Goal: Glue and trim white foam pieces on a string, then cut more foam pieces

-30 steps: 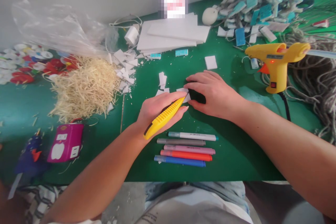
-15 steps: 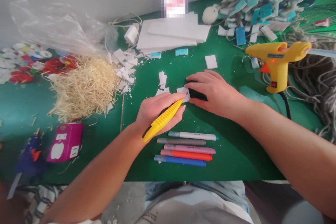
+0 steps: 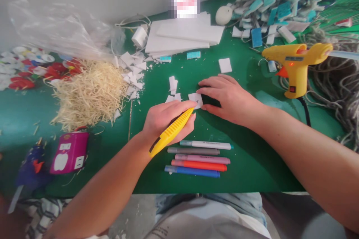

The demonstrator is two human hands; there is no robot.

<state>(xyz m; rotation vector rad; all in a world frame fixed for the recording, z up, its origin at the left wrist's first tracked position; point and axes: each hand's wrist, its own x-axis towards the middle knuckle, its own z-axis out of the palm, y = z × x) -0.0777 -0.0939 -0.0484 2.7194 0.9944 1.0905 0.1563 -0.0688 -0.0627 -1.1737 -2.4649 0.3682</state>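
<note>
Nearest the front edge of the green tabletop (image 3: 252, 164), five marker pens (image 3: 199, 157) lie in a row, long axes parallel to that edge. Just behind them the person's left hand (image 3: 165, 119) is closed around a yellow ribbed plastic utility knife (image 3: 171, 131); its long axis runs diagonally, butt toward the front-left, tip pointing back-right. The blade itself is too small to make out. The tip meets the near-left edge of a small white foam square (image 3: 195, 99), which lies flat mid-table, just right of and behind the left hand. The right hand (image 3: 228, 97) comes in from the right, palm down, fingers spread flat, fingertips pressing on the square's right side. Both hands touch or nearly touch the piece; the right one covers it more.

Left of centre sits a heap of pale straw shreds (image 3: 89, 95), with white foam offcuts (image 3: 133, 71) beside it. Toward the right edge a yellow hot glue gun (image 3: 294, 65) stands upright. Toward the back edge lies a stack of white foam sheets (image 3: 182, 35).
</note>
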